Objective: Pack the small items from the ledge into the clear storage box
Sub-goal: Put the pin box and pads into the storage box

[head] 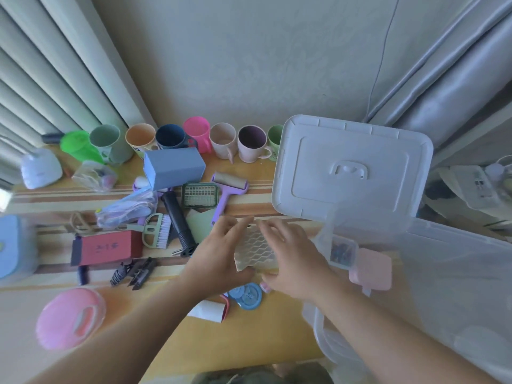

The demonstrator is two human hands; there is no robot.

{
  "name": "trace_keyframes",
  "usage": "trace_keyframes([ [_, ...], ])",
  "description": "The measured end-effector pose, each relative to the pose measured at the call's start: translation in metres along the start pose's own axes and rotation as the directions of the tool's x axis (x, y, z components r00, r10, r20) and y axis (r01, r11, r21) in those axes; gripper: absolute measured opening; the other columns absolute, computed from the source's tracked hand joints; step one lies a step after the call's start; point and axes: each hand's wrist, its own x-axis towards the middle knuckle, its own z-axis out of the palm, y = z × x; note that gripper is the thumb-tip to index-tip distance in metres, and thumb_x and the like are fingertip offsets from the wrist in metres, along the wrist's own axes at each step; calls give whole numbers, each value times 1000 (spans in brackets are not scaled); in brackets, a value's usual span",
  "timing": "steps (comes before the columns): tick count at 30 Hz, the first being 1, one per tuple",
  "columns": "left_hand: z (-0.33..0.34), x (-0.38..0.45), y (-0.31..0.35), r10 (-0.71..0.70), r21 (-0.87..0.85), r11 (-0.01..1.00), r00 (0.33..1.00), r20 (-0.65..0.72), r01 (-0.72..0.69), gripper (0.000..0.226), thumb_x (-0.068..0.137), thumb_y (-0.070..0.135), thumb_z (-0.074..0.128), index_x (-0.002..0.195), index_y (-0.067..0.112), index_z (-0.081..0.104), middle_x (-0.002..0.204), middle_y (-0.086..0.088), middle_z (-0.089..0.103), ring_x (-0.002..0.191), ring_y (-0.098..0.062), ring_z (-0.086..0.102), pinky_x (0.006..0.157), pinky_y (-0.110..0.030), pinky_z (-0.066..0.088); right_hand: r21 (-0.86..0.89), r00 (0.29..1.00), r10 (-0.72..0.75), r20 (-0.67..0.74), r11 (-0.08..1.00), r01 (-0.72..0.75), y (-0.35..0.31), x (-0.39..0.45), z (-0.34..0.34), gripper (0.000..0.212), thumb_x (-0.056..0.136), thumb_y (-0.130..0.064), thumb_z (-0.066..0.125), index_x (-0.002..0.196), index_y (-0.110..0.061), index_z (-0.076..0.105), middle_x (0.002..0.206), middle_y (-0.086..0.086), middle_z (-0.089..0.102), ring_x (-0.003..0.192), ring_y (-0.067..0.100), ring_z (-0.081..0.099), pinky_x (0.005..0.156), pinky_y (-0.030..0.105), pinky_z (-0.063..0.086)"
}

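Both hands are gripping 1 pale, wavy-patterned translucent plastic tray (256, 252) above the wooden ledge (249, 333): the left hand (221, 256) is pinching its left edge, the right hand (293, 259) is clasping its right side. The clear plastic storage box (448, 273) is sitting just right, its white lid (352, 167) leaning behind.

Pale wavy-grid tray (256, 252): near and right edges covered by left hand (221, 254) and right hand (291, 259).
Clear storage box (457, 273): cut off at right edge; contents blurred through wall.
White roll (207, 310): partly under left forearm.
Light blue container (13, 245): cut by left edge, blurred.
Green cup (275, 139): half hidden behind white lid (352, 167).
Small clear case (342, 252): contents too small to tell.
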Motion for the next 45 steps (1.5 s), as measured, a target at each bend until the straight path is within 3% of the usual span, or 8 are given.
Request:
trace_keyframes([
  [6,-22,-21,-7,22,-77,997,996,85,-16,113,65,48,87,158,40,24,135,21,42,109,-4,57,88,-16,48,-5,999,-46,10,999,46,-15,5,6,93,77,-46,83,154,-25,35,153,-7,41,130,26,47,102,44,50],
  [10,-6,-17,-26,-247,-234,941,969,24,245,75,92,73,45,157,42,24,148,11,42,131,-7,46,106,-32,38,-27,995,-5,-104,1000,2,-3,-15,-9,93,65,-53,87,142,-27,43,138,-9,50,118,23,51,95,42,49],
  [13,28,6,-35,-515,57,856,857,16,513,68,95,62,47,154,34,28,142,-6,51,122,-30,52,101,-46,45,57,967,71,-244,997,-58,16,-45,-31,84,67,-53,81,141,-31,47,134,-14,51,119,18,49,96,40,47],
  [20,98,57,-22,-649,499,689,754,101,526,113,77,81,50,156,41,-20,142,-15,35,119,-34,53,83,-43,45,163,884,265,-385,962,-217,78,-125,-45,79,65,-52,84,136,-34,52,127,-18,52,116,16,50,99,37,45],
  [23,95,66,-16,-692,520,653,713,114,550,108,74,61,67,155,42,-1,141,-15,35,116,-35,54,83,-46,49,153,871,334,-361,942,-298,110,-147,-37,82,63,-55,82,136,-29,56,128,-13,54,116,21,54,102,40,46],
  [28,52,73,54,-443,223,866,893,-77,448,86,62,49,74,138,41,34,118,-9,44,99,-37,58,79,-45,52,182,882,344,-321,937,-299,153,-160,-24,82,63,-49,80,140,-35,56,127,-15,54,116,19,55,102,39,46],
  [34,27,66,190,141,-48,986,944,-299,-163,82,67,47,67,140,17,46,122,-4,51,103,-14,50,83,-23,42,199,879,405,-252,911,-362,198,-162,-19,87,60,-60,75,139,-31,54,131,-7,51,119,26,54,100,45,49],
  [45,190,55,188,-5,262,960,925,381,-102,57,81,20,74,123,31,37,123,-3,39,99,-34,58,74,-44,55,103,819,566,90,813,-573,260,-198,23,82,64,-54,78,138,-43,46,123,-9,37,118,26,43,89,40,53],
])
